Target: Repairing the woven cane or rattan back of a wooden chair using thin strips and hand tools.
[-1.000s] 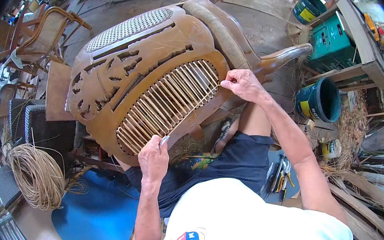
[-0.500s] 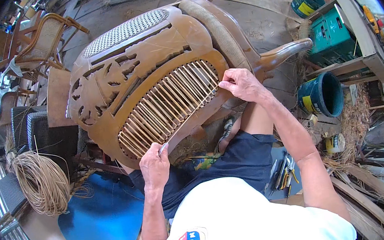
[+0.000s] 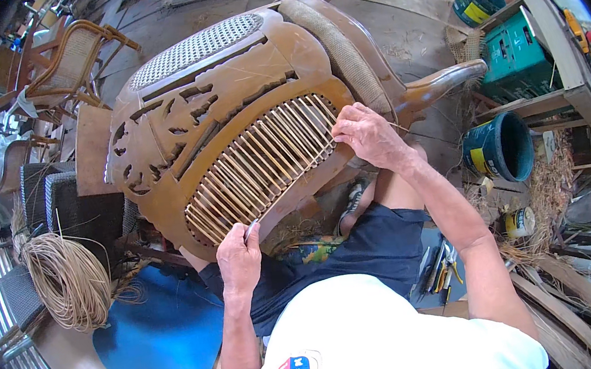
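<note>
A carved brown wooden chair frame (image 3: 231, 128) lies tilted before me. Its near oval opening is strung with a row of parallel cane strands (image 3: 263, 155). At that opening's right end my right hand (image 3: 371, 136) is closed in a pinch on a thin cane strand (image 3: 398, 127), whose tail sticks out past the knuckles. By the lower left end of the row, my left hand (image 3: 239, 258) is closed at the frame's near edge. Something small and greyish shows at its thumb tip; what the fingers hold is hidden. The far oval carries finished woven cane (image 3: 196, 48).
A coil of cane (image 3: 70, 283) hangs at the left, above a blue sheet (image 3: 156, 339). Pliers and other hand tools (image 3: 445, 269) lie by my right thigh. To the right stand a dark bucket (image 3: 499, 148), a green crate (image 3: 518, 57) and a wooden rack (image 3: 576, 90).
My right hand has shifted slightly down and turned over at the opening's end. The strand that ran straight between my hands now shows its tail right of that hand. My left hand stays put.
</note>
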A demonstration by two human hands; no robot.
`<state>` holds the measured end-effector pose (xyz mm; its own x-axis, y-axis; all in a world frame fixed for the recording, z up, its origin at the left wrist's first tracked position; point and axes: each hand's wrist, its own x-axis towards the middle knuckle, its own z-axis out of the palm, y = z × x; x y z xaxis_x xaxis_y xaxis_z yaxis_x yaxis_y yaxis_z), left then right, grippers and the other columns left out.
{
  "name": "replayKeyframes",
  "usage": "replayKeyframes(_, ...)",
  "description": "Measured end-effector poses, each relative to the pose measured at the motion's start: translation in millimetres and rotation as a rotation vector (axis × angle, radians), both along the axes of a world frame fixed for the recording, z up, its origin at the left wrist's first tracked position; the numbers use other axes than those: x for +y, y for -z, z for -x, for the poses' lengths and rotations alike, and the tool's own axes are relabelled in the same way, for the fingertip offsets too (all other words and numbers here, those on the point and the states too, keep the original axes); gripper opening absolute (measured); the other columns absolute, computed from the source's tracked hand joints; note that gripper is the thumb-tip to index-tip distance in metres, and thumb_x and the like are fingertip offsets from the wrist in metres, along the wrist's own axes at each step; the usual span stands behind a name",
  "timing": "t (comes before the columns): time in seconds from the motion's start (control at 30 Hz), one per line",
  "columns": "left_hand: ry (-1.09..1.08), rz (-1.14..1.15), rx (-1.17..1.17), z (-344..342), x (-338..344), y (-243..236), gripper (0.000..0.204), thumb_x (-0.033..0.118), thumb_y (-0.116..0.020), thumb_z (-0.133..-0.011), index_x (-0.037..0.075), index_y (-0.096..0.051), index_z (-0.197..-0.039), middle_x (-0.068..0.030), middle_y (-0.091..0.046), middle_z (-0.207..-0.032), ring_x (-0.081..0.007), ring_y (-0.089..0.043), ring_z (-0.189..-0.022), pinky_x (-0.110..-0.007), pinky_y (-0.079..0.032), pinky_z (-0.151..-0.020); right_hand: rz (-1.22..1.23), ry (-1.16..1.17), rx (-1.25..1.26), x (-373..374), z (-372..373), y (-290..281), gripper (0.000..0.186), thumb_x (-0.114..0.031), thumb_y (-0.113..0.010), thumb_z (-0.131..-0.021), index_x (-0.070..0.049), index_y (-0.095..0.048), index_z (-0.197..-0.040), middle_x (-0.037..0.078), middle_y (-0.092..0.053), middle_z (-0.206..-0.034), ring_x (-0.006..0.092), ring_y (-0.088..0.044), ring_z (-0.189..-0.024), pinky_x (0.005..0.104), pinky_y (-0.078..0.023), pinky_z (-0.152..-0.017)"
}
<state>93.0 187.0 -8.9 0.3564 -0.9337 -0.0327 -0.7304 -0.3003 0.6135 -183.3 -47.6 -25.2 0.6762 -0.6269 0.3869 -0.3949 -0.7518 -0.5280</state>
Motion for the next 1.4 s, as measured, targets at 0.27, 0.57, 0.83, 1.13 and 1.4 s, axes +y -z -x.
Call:
replayKeyframes(0.27,0.006,0.028,-0.030,1.1,2.9,-1.7,0.028,0.020,-0.072,-0.098,0.001,-0.059,-0.082,-0.0182,-0.059,-0.071,-0.0370,-0.058,-0.063,-0.045,-0.047,-0.060,0.085,-0.042,0.067,-7.4,2.0,2.0,0.004,-0.014,-0.068,-0.091,-0.013,-0.069,-0.088,0.003,-0.060,-0.093,0.0235,-0.059,-0.097,0.0385,-0.046,-0.089)
replayKeyframes(0.57,-0.016,-0.031,-0.020,0.7,-1.5,-3.9,0.026,0.019,-0.072,-0.098,0.001,-0.061,-0.083,-0.0193,-0.061,-0.071,-0.0363,-0.060,-0.063,-0.044,-0.048,-0.060,0.089,-0.063,0.128,-15.0,7.0,4.4,0.004,-0.014,-0.069,-0.091,-0.015,-0.066,-0.087,0.001,-0.058,-0.093,0.0231,-0.057,-0.096,0.0381,-0.044,-0.089)
replayKeyframes(0.83,-0.054,-0.077,-0.040,-24.2,10.6,-11.0,0.026,0.019,-0.070,-0.099,-0.001,-0.062,-0.083,-0.0199,-0.062,-0.072,-0.0374,-0.059,-0.064,-0.044,-0.047,-0.062,-0.519,0.232,-0.334,-27.3,51.8,4.0,0.021,-0.002,-0.077,-0.091,-0.002,-0.068,-0.110,0.007,-0.067,-0.104,0.0169,-0.066,-0.096,0.0305,-0.056,-0.089)
replayKeyframes(1.13,-0.069,-0.060,-0.055,-17.7,11.4,-8.8,0.028,0.020,-0.071,-0.099,0.000,-0.061,-0.083,-0.0178,-0.059,-0.069,-0.0333,-0.056,-0.061,-0.042,-0.046,-0.061,-0.082,0.289,-0.025,-27.1,41.6,2.9,0.020,-0.019,-0.078,-0.089,-0.004,-0.071,-0.101,0.010,-0.067,-0.100,0.0328,-0.063,-0.100,0.0428,-0.050,-0.095)
replayKeyframes(1.4,-0.126,-0.038,-0.078,-17.2,6.8,-8.7,0.028,0.019,-0.074,-0.097,0.001,-0.060,-0.079,-0.0165,-0.058,-0.068,-0.0328,-0.056,-0.060,-0.042,-0.046,-0.059,0.239,0.577,-0.300,-91.5,34.4,27.3,0.036,-0.022,-0.071,-0.097,-0.003,-0.060,-0.126,0.014,-0.063,-0.115,0.0303,-0.059,-0.112,0.0426,-0.048,-0.100)
